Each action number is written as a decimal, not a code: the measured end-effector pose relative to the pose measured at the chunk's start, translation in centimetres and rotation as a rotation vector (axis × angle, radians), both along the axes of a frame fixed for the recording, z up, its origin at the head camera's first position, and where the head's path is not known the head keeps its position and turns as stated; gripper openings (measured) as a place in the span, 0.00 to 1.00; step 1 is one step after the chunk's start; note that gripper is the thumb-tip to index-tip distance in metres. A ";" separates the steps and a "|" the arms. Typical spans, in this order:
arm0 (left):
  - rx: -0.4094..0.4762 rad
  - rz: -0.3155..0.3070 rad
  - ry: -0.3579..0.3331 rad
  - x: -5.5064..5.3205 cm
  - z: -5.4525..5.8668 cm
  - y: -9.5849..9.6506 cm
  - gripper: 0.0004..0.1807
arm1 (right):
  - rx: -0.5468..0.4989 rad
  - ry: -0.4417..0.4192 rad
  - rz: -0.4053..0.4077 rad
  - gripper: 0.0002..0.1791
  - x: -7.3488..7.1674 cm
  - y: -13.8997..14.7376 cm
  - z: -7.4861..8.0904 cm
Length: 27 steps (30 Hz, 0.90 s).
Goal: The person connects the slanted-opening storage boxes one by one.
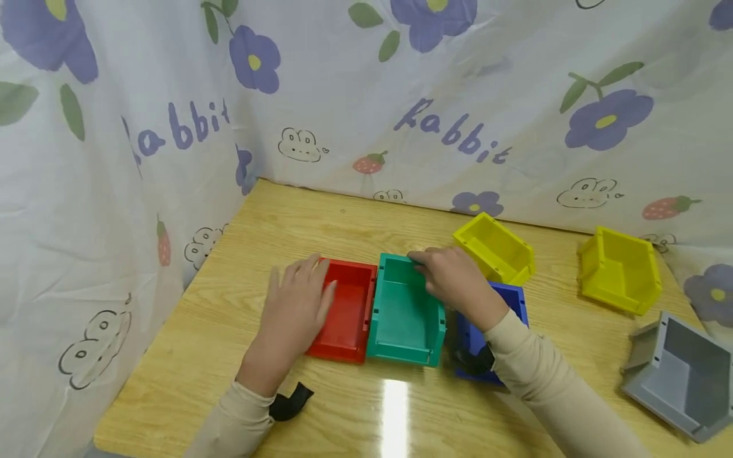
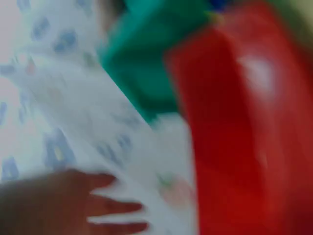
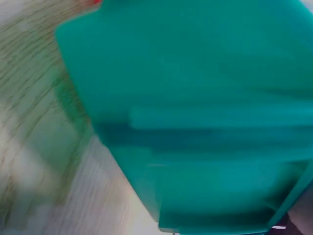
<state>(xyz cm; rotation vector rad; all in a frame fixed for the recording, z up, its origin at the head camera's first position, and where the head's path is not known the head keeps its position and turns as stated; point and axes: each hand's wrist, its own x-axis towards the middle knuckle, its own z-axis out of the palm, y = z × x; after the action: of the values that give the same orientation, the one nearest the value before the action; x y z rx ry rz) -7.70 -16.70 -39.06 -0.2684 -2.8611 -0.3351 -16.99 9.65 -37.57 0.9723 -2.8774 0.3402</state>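
Note:
A green plastic bin point(image 1: 403, 318) stands on the table with its right side against no other bin. My right hand point(image 1: 455, 280) grips its rim at the far right corner, fingers curled over the edge. Beside it on the left, touching or nearly so, is a red bin point(image 1: 343, 318). My left hand point(image 1: 294, 302) is at the red bin's left side with fingers extended and spread; in the left wrist view the blurred fingers point(image 2: 115, 205) hold nothing. The right wrist view is mostly filled by the green bin point(image 3: 205, 73).
Partly under my right forearm is a blue bin point(image 1: 511, 296). Two yellow bins, one near point(image 1: 495, 248) and one farther right point(image 1: 621, 270), stand behind it. A grey bin point(image 1: 687, 381) sits at the right. A patterned cloth point(image 1: 343, 83) borders the wooden table point(image 1: 229, 318).

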 end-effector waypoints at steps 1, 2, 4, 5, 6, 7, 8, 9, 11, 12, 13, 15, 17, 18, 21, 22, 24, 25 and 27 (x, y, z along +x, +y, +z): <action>-0.024 -0.043 0.019 -0.5 0.6 1.0 0.27 | 0.005 0.000 0.004 0.15 0.0 0.1 0.0; -0.038 -0.093 0.016 -1.0 1.0 2.1 0.29 | 0.005 -0.008 0.005 0.15 0.0 0.2 0.1; -0.053 -0.178 -0.038 -1.8 1.4 4.0 0.33 | 0.007 -0.019 0.014 0.16 0.0 0.4 0.0; -0.069 -0.197 -0.077 -2.1 1.3 4.7 0.33 | 0.005 -0.031 0.018 0.17 0.0 0.5 -0.1; -0.079 -0.204 -0.119 -2.2 1.1 5.3 0.34 | 0.002 -0.045 0.027 0.17 -0.1 0.7 -0.2; -0.080 -0.199 -0.158 -2.2 0.9 5.7 0.34 | -0.002 -0.062 0.035 0.17 -0.1 0.8 -0.3; -0.076 -0.190 -0.192 -2.2 0.7 6.0 0.34 | -0.009 -0.082 0.042 0.17 -0.1 0.9 -0.5; -0.064 -0.179 -0.216 -2.1 0.5 6.2 0.34 | -0.013 -0.102 0.049 0.17 -0.1 1.0 -0.6; -0.037 -0.171 -0.237 -1.9 0.3 6.4 0.35 | -0.021 -0.148 0.050 0.17 -0.1 1.2 -0.7; -0.022 -0.176 -0.244 -1.9 0.2 6.5 0.35 | -0.021 -0.170 0.047 0.17 -0.1 1.3 -0.8; -0.005 -0.179 -0.254 -1.9 0.2 6.4 0.35 | -0.022 -0.192 0.046 0.17 -0.1 1.3 -0.9; 0.019 -0.181 -0.282 -1.7 0.2 6.2 0.34 | -0.023 -0.230 0.042 0.18 0.0 1.2 -0.9; 0.032 -0.176 -0.301 -1.7 0.2 6.0 0.34 | -0.028 -0.244 0.039 0.18 0.0 1.1 -0.9; 0.030 -0.170 -0.310 -1.6 0.2 5.9 0.34 | -0.032 -0.244 0.038 0.18 0.1 1.0 -0.9; 0.015 -0.154 -0.325 -1.6 0.4 5.6 0.34 | -0.039 -0.244 0.028 0.17 0.1 0.7 -0.7; 0.010 -0.152 -0.332 -1.6 0.4 5.5 0.34 | -0.039 -0.247 0.021 0.17 0.2 0.6 -0.7; -0.003 -0.150 -0.354 -1.6 0.5 5.3 0.34 | -0.037 -0.267 0.008 0.17 0.2 0.3 -0.8; 0.001 -0.148 -0.361 -1.5 0.6 5.2 0.34 | -0.035 -0.278 0.003 0.17 0.2 0.2 -0.9; 0.010 -0.142 -0.368 -1.5 0.6 4.9 0.34 | -0.037 -0.301 0.000 0.18 0.2 0.1 -0.9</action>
<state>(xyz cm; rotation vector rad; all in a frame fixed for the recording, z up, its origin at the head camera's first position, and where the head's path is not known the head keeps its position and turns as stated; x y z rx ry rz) -9.21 -11.80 -38.47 -0.4521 -3.2068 -0.4700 -16.81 9.75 -38.48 0.9924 -3.1222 0.5844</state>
